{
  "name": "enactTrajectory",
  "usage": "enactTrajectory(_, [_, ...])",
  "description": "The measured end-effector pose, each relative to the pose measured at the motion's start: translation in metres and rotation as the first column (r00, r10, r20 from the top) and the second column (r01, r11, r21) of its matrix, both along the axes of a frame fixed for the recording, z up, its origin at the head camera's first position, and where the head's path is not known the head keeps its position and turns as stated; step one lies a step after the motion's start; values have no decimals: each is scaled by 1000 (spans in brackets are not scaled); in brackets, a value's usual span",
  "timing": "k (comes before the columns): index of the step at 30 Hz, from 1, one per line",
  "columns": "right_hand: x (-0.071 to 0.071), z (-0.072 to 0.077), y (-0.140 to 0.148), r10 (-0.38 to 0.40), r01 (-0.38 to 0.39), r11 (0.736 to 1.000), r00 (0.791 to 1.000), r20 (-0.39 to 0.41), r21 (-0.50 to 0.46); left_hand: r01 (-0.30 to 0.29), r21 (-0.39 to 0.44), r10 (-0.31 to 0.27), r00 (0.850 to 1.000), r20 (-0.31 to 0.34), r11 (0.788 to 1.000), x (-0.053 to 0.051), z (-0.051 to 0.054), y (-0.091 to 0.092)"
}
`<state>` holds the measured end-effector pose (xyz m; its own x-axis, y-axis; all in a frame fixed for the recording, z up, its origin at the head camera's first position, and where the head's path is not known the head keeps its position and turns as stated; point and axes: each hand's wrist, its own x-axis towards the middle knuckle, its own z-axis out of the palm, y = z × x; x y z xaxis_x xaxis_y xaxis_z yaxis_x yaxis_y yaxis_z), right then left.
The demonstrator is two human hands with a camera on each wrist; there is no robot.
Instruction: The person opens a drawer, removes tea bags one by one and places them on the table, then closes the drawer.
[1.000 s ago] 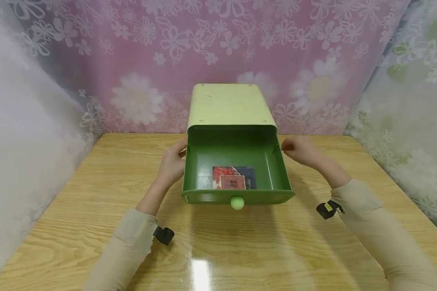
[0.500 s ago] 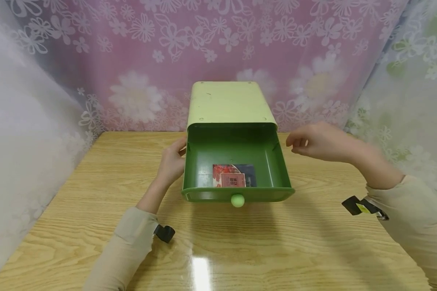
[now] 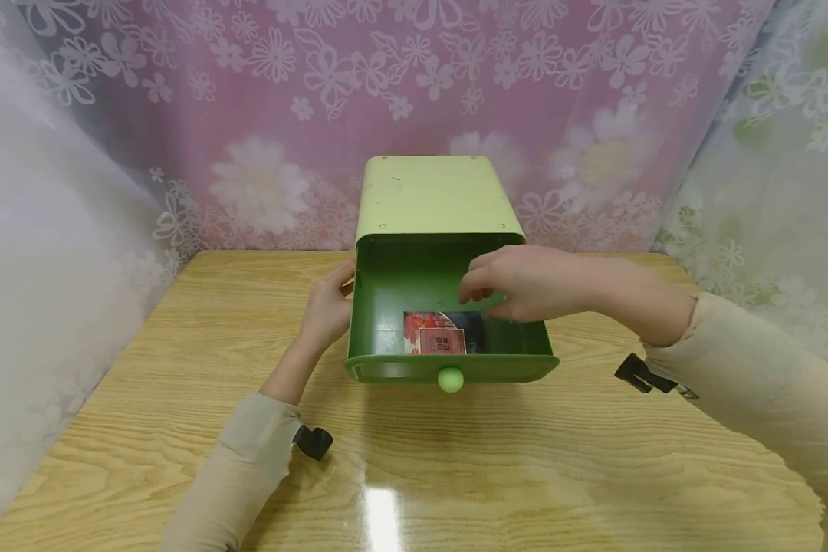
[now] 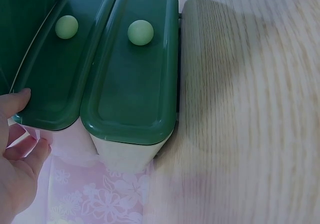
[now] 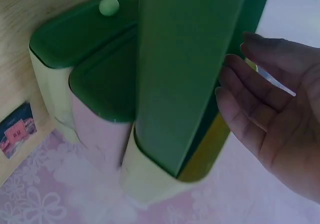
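While the drawer front hides its near edge and its dark right end is hard to make out, one card (image 3: 435, 334) lies inside the pulled-out top drawer (image 3: 450, 369). The right hand (image 3: 517, 284) hovers there, fingers loosely bent, grasping nothing. Near the surface's (image 3: 179, 429) far edge, the left hand (image 3: 327, 310) grips the cabinet's (image 3: 435, 195) side. I count two closed lower drawers (image 4: 135, 84) and a second card (image 5: 18, 130) on the surface.

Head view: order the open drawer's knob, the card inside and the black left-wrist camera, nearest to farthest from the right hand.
1. Card: inside the drawer.
2. Knob: centred on its front.
3. Black camera: farther left, at the left sleeve.
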<state>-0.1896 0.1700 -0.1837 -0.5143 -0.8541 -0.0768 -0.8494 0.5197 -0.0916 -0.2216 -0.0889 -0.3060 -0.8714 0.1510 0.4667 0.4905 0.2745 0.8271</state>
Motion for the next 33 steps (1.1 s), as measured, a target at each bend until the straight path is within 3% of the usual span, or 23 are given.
enactTrajectory(5, [-6,-13,-14,-8,5,999,998,65,43,-1,-9,1,1000,6,1000,0,0,0])
enactTrajectory(10, [-10,-23,-18,-43,39,997,997,62,68,3,-4,-2,1000,21,1000,0,1,1])
enactTrajectory(20, [-13,-23,-18,-82,80,995,996,41,65,-7,-11,7,1000,19,1000,-1,-1,0])
enactTrajectory(27, [-12,-19,-13,-67,66,998,997,31,8,5,10,-5,1000,5,1000,-25,-26,-5])
enactTrajectory(33, [-10,-15,-6,-82,83,997,995,49,-4,4,18,-4,1000,-9,1000,-26,-29,-6])
